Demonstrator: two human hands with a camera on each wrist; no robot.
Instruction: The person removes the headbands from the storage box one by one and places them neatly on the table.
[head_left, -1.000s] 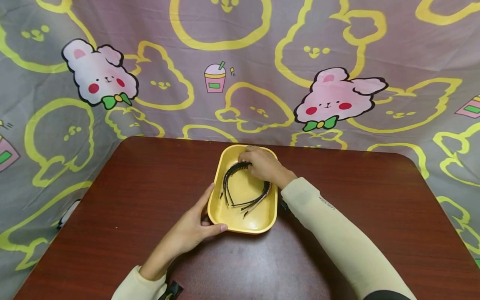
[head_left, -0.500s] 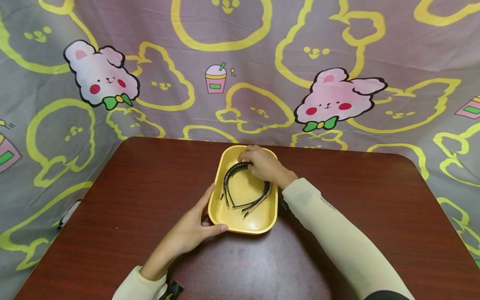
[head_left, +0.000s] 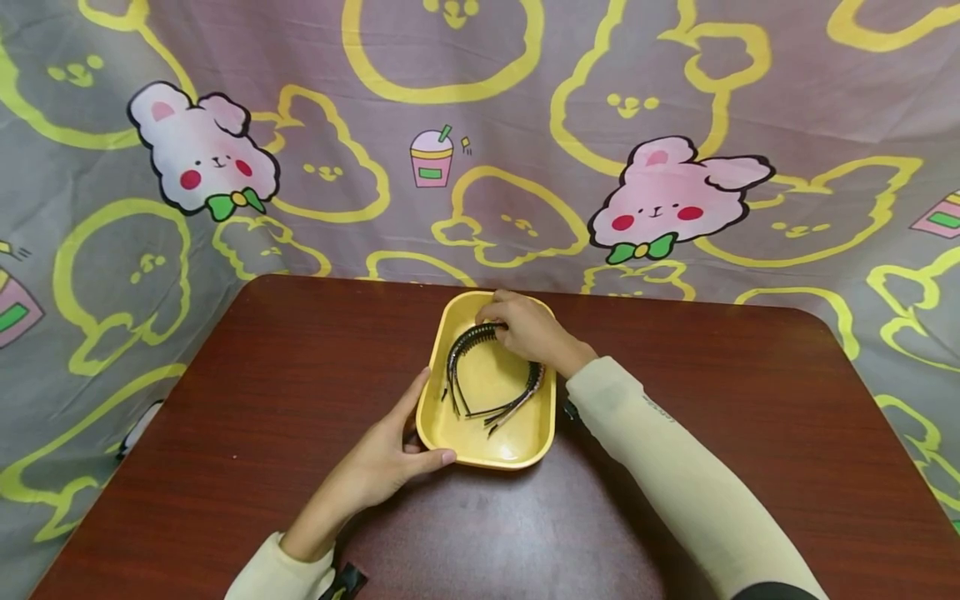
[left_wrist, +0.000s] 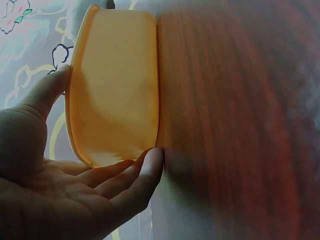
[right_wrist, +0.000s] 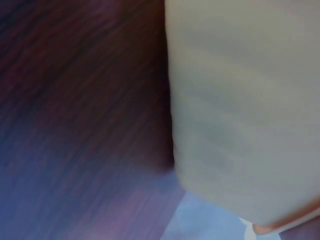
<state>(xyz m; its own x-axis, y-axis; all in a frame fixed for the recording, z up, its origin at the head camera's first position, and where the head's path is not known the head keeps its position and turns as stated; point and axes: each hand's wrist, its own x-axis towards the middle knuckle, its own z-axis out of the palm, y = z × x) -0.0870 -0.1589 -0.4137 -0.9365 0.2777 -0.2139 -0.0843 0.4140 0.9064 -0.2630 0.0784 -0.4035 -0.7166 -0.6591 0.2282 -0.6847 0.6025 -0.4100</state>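
Dark headbands, likely light, springy and snappable if overbent, sit in the yellow tray mid-frame on the counter, right hand pinching their upper arc, probably the best hold, left hand curved round the tray's lower-left corner.

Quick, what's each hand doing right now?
Left hand: holding the yellow tub at its near left corner.
Right hand: fingers curled, apparently holding the dark headbands.
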